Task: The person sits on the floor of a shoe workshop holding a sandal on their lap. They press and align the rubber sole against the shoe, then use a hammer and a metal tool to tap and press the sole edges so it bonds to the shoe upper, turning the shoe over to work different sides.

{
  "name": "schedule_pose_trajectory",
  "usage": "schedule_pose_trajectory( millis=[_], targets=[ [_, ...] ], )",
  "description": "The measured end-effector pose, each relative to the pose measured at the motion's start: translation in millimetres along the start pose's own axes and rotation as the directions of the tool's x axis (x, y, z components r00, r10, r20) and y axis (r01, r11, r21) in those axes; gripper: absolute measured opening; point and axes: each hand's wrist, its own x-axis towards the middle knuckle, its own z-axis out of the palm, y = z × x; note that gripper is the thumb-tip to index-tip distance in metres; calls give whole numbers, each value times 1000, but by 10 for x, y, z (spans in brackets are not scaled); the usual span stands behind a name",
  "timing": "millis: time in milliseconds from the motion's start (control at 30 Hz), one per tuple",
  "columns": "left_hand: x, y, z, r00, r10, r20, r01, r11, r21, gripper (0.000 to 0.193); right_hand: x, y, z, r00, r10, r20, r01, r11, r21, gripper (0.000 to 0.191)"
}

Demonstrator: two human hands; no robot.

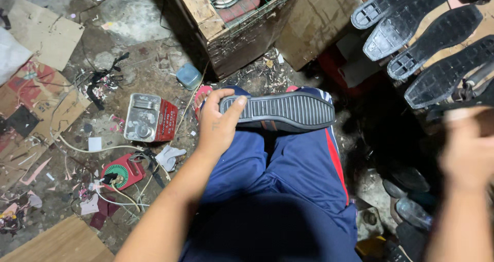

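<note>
the left hand (218,122) grips the near-left end of a dark ribbed shoe sole (280,111), thumb laid on top, fingers curled under it. the sole lies across the knees in blue trousers (288,179). the right hand (468,149) is blurred at the right; i cannot tell if it is spread or closed. far right, a row of black soles (427,35) lies well apart. on the floor to the left are a red tin can (151,118) and a red round tool (121,172).
</note>
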Motion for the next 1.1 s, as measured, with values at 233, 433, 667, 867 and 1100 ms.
schedule_pose_trajectory(
  millis=[233, 433, 667, 867, 1100],
  targets=[
    [14, -246, -5, 1000, 27, -3, -27, 999, -17, 27, -750, -1164, -110, 857, -134, 497, -377, 495, 783, 44],
    [20, -323, 1, 993, 79, -93, -70, 993, 94, 27, -550, -1573, -34, 675, -271, 686, -734, -150, 662, 42],
    [-2, -319, 11, 984, 107, -140, -80, 979, 187, 28, -448, -1631, -334, 852, -194, 487, -193, 747, 636, 43],
    [41, -320, 38, 989, 70, -133, -45, 982, 182, 28, -560, -1705, -95, 775, -280, 567, -227, 713, 663, 38],
    [0, -299, 48, 994, 67, -87, -50, 982, 184, 26, -407, -1401, -493, 839, -180, 514, -434, 348, 831, 31]
  ],
)
